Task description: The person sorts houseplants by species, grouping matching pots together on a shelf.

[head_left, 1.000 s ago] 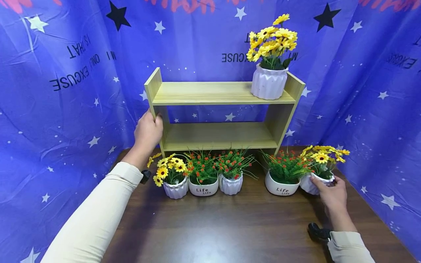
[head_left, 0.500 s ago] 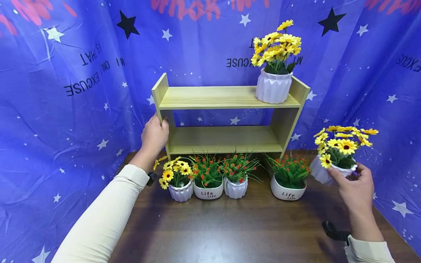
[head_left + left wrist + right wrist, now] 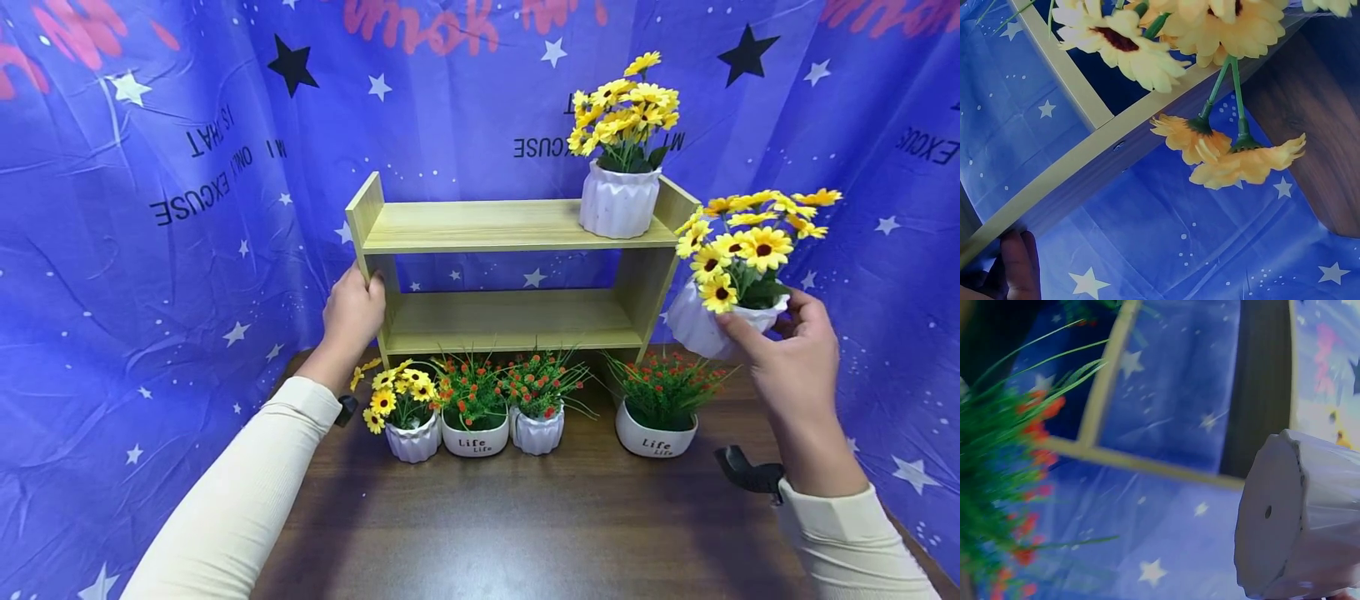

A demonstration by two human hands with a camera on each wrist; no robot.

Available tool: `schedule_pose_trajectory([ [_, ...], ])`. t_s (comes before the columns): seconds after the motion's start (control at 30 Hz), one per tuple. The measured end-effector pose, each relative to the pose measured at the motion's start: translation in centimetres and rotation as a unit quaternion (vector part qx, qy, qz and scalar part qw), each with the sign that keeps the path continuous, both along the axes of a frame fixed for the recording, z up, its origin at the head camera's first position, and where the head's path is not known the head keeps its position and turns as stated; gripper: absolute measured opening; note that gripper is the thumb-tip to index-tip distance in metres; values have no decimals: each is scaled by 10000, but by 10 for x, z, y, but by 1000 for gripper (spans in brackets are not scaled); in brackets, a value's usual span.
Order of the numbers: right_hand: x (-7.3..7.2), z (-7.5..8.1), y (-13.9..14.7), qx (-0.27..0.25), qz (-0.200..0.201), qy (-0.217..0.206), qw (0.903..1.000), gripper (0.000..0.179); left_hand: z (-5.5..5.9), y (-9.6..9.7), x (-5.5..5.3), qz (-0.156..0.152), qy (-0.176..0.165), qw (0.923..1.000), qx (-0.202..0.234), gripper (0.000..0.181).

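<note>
My left hand (image 3: 355, 307) grips the left side panel of the two-tier wooden shelf (image 3: 480, 225); in the left wrist view its fingers (image 3: 1019, 265) wrap the panel's edge. My right hand (image 3: 798, 367) holds a white ribbed flowerpot (image 3: 697, 325) with yellow daisies (image 3: 761, 247) by its rim. That pot is tilted in the air, right of the shelf; the right wrist view shows its underside with a small hole. Another white pot (image 3: 620, 200) of yellow daisies stands upright at the right end of the top board.
Along the shelf's foot stand a daisy pot (image 3: 414, 442), an oval "Life" pot (image 3: 475, 437) with red-flowered grass, a ribbed pot (image 3: 537, 431) and, farther right, another "Life" pot (image 3: 655, 433). A blue star-printed curtain (image 3: 450, 108) hangs behind the brown table (image 3: 495, 525).
My right hand has lifted the daisy pot off the table, first rightward, then higher and back toward the shelf. The left hand keeps its hold on the panel.
</note>
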State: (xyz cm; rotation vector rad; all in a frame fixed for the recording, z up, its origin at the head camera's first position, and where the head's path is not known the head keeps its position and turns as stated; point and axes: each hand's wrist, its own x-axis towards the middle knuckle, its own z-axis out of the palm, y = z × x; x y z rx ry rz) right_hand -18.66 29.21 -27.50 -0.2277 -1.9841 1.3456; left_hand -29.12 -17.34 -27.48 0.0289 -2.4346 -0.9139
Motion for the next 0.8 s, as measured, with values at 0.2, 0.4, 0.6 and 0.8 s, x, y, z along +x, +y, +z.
schedule_pose_trajectory([
  [0.2, -7, 33, -30, 391, 385, 124, 9984, 67, -1, -1, -1, 30, 16, 10000, -7, 29],
  [0.4, -16, 68, -64, 528, 980, 403, 9930, 66, -1, 0, -1, 11, 75, 10000, -27, 28],
  [0.6, -32, 90, -103, 445, 1705, 423, 9834, 68, 0, 0, -1, 10, 78, 9999, -63, 28],
  [0.8, -53, 97, -131, 382, 2171, 275, 9750, 65, 0, 1, -1, 32, 35, 10000, -49, 27],
])
